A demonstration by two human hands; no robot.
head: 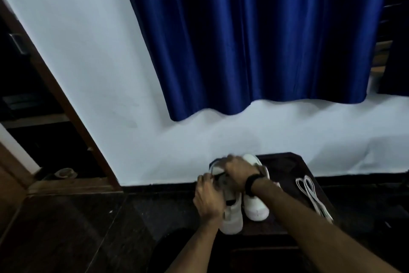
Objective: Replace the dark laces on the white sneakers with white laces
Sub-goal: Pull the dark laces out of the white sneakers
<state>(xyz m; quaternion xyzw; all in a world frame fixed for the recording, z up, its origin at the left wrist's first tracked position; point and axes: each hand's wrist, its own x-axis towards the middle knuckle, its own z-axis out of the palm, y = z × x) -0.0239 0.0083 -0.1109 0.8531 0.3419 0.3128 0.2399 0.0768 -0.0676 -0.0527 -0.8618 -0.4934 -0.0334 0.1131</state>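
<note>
Gripping left sneaker (pixel 232 217): left hand (pixel 208 197); right hand (pixel 238 172) grip state unclear; no legible writing.

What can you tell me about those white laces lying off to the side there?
The white laces are flat, cloth-looking strips, gathered in long loose loops. They lie untouched on the dark surface, right of the two white sneakers, running from near the wall toward the person. Neither hand touches them; their tips are too blurred to make out.
</note>
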